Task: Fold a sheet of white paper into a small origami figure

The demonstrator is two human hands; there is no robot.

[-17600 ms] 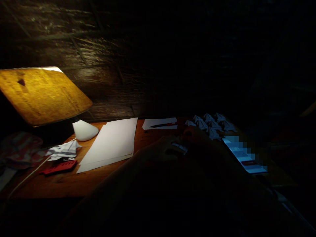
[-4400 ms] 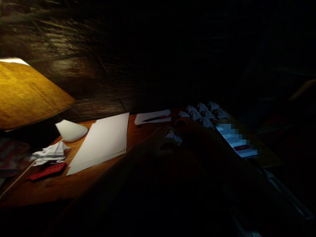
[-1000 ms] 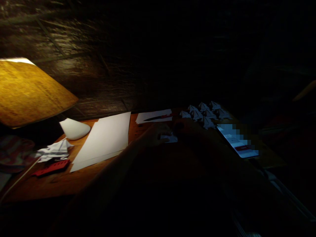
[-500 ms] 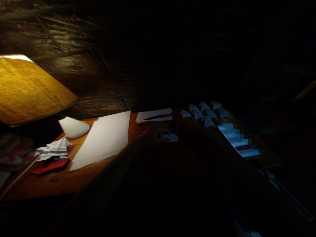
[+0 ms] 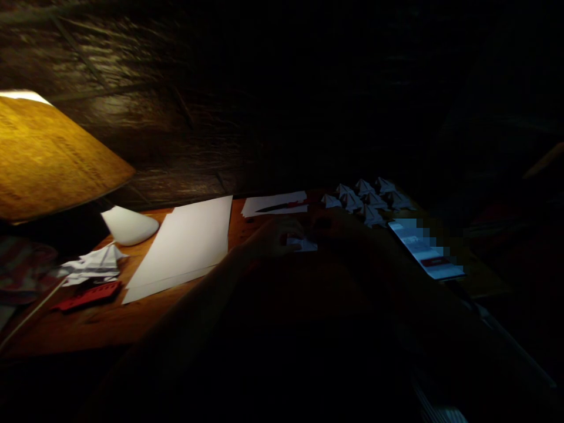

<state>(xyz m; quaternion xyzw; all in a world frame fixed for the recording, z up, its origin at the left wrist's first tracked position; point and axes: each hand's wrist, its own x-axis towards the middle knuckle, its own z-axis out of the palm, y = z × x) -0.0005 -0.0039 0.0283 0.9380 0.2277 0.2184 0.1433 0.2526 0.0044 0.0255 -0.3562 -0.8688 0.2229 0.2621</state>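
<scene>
A small piece of folded white paper point(image 5: 303, 244) lies low over the wooden table, between my two hands. My left hand point(image 5: 281, 236) is closed on its left side, thumb and fingers bent around that edge. Against the upper right edge, deep in shadow, my right hand point(image 5: 331, 223) has its fingers curled in on the paper; their tips are hard to make out. Behind my right hand stand several small folded paper figures point(image 5: 350, 201), grouped in rows.
Large white sheets point(image 5: 185, 241) lie to the left. A knife point(image 5: 279, 207) rests on smaller sheets point(image 5: 251, 205). A lit phone point(image 5: 423, 252) is on the right. Farther left are a lamp shade point(image 5: 57, 158), a curved white object point(image 5: 132, 226), crumpled paper point(image 5: 97, 264) and a red object point(image 5: 88, 296).
Both hands stay around the folded paper with hardly any movement. The whole view has shifted very slightly, with the objects on the left a little farther left and higher.
</scene>
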